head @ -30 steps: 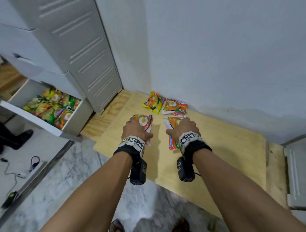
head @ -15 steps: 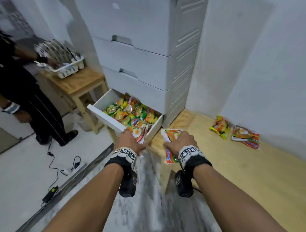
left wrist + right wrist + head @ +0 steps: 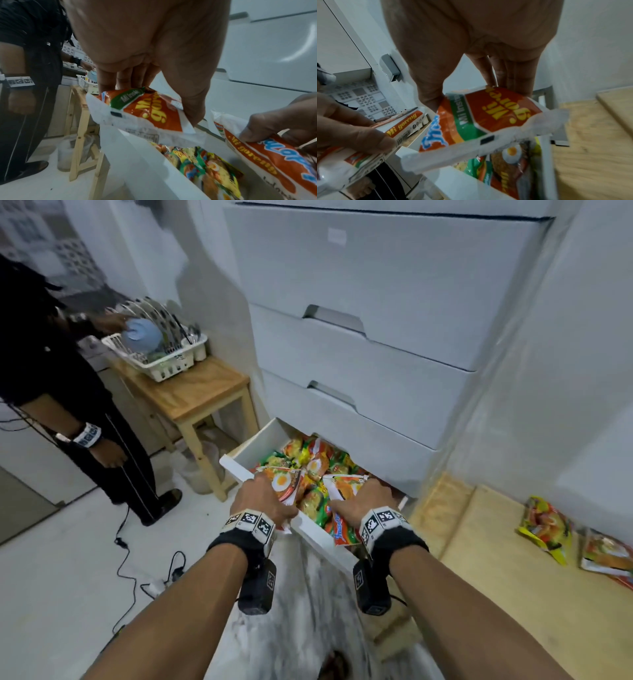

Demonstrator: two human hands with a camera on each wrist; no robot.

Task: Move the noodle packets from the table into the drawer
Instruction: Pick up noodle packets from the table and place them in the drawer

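The bottom drawer [image 3: 236,467] of the white cabinet stands pulled out, holding several noodle packets [image 3: 310,455]. My left hand [image 3: 262,498] pinches an orange-and-white packet [image 3: 286,484] [image 3: 150,116] over the drawer's front left corner. My right hand [image 3: 371,501] grips another orange packet [image 3: 342,491] [image 3: 488,119] over the drawer's front right part. Two more packets [image 3: 544,529] [image 3: 608,553] lie on the low wooden table [image 3: 513,594] against the wall at the right.
Another person [image 3: 51,392] in black stands at the left beside a small wooden stand [image 3: 191,392] with a dish rack [image 3: 161,354]. Cables and a power strip [image 3: 154,585] lie on the white floor. Shut drawers [image 3: 376,354] rise above the open one.
I have turned left from the table to the cabinet. Both hands carried their packets from the tabletop to just above the open drawer.
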